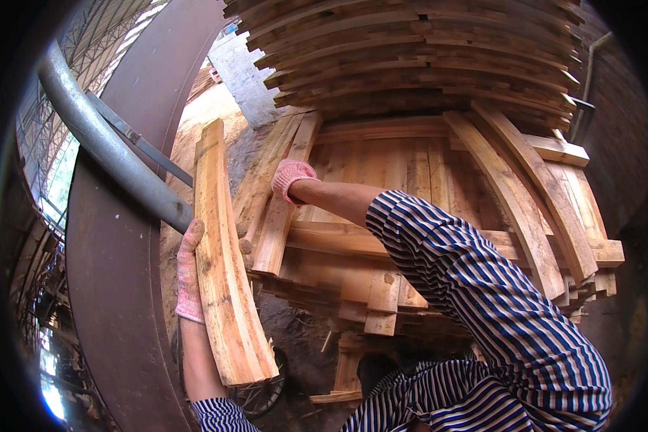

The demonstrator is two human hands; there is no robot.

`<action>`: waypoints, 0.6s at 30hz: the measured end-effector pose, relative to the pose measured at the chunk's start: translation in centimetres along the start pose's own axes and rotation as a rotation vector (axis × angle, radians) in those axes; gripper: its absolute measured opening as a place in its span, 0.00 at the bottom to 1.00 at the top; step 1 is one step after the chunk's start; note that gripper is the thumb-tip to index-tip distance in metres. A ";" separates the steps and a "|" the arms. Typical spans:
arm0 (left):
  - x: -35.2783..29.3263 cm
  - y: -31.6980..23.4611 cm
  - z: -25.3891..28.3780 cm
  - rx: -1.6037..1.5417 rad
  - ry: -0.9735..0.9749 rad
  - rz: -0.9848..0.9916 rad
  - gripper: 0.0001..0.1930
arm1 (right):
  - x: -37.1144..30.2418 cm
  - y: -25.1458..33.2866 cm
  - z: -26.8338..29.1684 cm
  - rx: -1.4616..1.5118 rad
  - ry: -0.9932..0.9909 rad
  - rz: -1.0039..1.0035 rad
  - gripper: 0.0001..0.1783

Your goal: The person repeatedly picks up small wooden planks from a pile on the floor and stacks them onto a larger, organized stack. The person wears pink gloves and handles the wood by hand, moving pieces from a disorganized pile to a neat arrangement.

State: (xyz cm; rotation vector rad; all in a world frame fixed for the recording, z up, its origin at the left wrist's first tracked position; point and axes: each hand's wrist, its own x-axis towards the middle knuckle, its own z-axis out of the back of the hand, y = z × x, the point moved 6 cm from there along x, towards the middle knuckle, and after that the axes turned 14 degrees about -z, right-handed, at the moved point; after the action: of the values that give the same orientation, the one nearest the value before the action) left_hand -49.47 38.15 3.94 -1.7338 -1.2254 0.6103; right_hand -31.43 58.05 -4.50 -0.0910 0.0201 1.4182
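My left hand (pixel 189 277), in a pink and white knitted glove, is closed around the outer side of a rough wooden plank (pixel 223 266). The plank stands lengthwise at my left, apparently more than one piece thick, with a splintered near end. Across my body reaches my right arm in a striped sleeve. My right hand (pixel 293 178), gloved the same way, is curled over another board (pixel 272 241) along the left side of the wood stack; its fingertips are hidden.
A tall pile of planks (pixel 417 57) rises at the back. Loose boards (pixel 515 194) lie across the right of the low stack. A bent metal pipe (pixel 108 137) and a brown steel beam (pixel 115 288) stand at left. A spoked wheel (pixel 263 392) shows below.
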 end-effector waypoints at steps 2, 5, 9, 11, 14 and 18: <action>1.0 -0.2 0.3 0.024 -0.013 -0.009 0.37 | 2.7 -0.2 -0.2 0.109 -0.051 -0.090 0.12; 1.7 -0.5 1.3 0.084 -0.033 -0.007 0.40 | 1.7 -1.1 1.2 0.291 -0.065 0.076 0.24; 4.8 -1.5 1.3 0.103 0.011 -0.106 0.39 | -7.7 -3.8 8.2 1.100 -0.020 0.118 0.46; 6.8 -1.2 0.9 0.095 0.038 -0.168 0.32 | -13.0 -3.3 10.5 1.097 -0.067 0.182 0.58; 11.3 1.4 -2.7 0.087 0.096 -0.122 0.30 | -16.0 -7.2 11.7 1.068 0.091 0.077 0.68; 12.4 4.7 -6.3 -0.141 0.181 0.072 0.24 | -17.2 -11.5 10.2 1.128 0.022 -0.070 0.56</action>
State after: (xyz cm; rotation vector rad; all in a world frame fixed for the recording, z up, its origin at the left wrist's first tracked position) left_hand -37.44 46.55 4.08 -1.9137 -1.1048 0.4059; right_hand -23.08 40.09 7.45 0.8133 0.8121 1.1640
